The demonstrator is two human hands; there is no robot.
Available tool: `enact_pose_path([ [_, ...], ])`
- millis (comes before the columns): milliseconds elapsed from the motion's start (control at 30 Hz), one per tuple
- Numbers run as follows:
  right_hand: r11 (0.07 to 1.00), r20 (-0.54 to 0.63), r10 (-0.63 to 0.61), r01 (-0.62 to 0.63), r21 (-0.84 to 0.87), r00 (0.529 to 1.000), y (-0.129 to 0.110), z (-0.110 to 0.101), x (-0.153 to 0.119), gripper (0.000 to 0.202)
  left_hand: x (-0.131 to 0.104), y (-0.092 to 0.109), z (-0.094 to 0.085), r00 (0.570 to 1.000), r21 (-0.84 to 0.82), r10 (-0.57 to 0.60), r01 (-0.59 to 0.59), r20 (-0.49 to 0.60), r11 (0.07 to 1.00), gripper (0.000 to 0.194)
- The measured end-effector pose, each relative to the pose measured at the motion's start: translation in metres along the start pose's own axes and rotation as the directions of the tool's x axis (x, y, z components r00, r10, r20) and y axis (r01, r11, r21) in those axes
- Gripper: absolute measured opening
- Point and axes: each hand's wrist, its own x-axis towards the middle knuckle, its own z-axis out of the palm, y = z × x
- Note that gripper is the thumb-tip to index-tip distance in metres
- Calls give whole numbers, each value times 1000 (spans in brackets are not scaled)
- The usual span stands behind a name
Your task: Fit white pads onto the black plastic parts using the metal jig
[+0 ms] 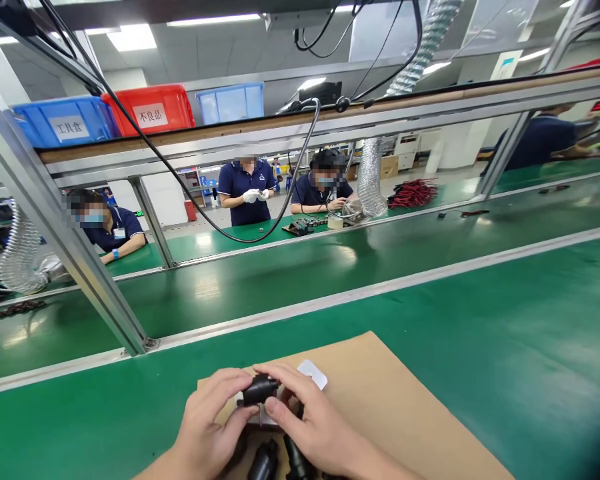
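A short black cylindrical part [260, 390] is held up between my two hands over the cardboard. My left hand [207, 417] grips its left end with thumb and fingers. From the right, my right hand [313, 420] has its fingers and thumb closed round the other end. Below the hands lie more black cylindrical parts [264, 460], partly hidden by my hands and the frame's edge. A small white piece [313, 375] shows just beyond my right fingers. Under all this is a brown cardboard sheet [390, 413].
The cardboard lies on a green bench [505, 300]; behind it runs a green conveyor belt [280, 280]. A metal post [75, 220] rises at left. Blue and red bins [153, 110] sit on the overhead shelf. A black cable [200, 223] hangs in front. Several co-workers [247, 190] are across the line.
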Motion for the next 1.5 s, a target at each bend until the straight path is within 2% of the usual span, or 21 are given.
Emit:
enact_pose_path([
  [133,935,22,193,-191,299,981,16,5,1,52,7,-1,-4,974,108,224,-226,28,968,55],
  [233,901,11,197,-185,393,980,20,0,4,56,22,0,-1,922,159,382,-386,55,909,47],
  [333,902,-67,185,-143,407,980,17,-13,4,57,39,5,13,907,240,422,-414,19,878,43],
  [433,924,-138,165,-104,367,977,11,-24,3,53,51,14,30,947,232,318,-299,-48,925,42],
  [533,967,-192,82,-31,252,978,10,-30,4,45,55,21,42,998,126,49,-42,-49,991,27],
  [600,987,-207,10,24,162,978,12,-32,4,38,53,22,45,997,69,-69,70,-21,995,20],
  [733,999,-191,-39,43,17,981,19,-36,5,22,50,21,46,982,4,-181,181,47,984,14],
  [800,976,-144,-184,163,-143,972,19,-41,8,22,52,23,44,922,-90,-358,373,149,923,22],
  [867,866,-32,-409,378,-327,912,16,-48,13,27,57,24,40,791,-239,-524,601,317,763,39],
  [933,707,108,-572,555,-438,813,11,-54,17,35,64,25,34,652,-385,-567,757,503,528,53],
  [967,656,153,-605,598,-461,782,9,-57,18,40,66,24,31,605,-430,-554,796,572,426,57],
  [1000,653,165,-603,601,-461,781,7,-58,18,44,69,23,28,587,-453,-542,809,601,375,57],
  [1033,703,132,-568,562,-437,812,6,-58,16,48,70,21,25,603,-460,-548,797,579,391,53],
  [1067,795,67,-488,475,-377,870,6,-57,14,53,71,20,23,661,-452,-555,750,505,482,45],
  [1100,899,-8,-359,343,-273,933,6,-55,12,59,71,19,22,760,-420,-527,650,381,634,34],
  [1167,1000,-89,-22,23,19,996,8,-50,8,67,70,16,23,952,-261,-279,304,128,916,22],
  [1200,981,-68,124,-112,160,990,9,-47,7,67,69,15,24,992,-172,-112,120,58,978,28],
  [1267,885,14,298,-282,371,955,9,-44,7,66,65,12,28,987,-67,162,-160,17,985,40],
  [1333,752,108,398,-392,530,911,6,-41,10,70,59,9,32,955,0,295,-295,27,955,44],
  [1433,576,222,441,-464,673,870,2,-39,11,64,49,4,35,935,68,347,-352,75,934,47],
  [1500,567,216,437,-454,687,873,3,-35,9,60,46,3,37,945,91,312,-320,97,943,48],
])
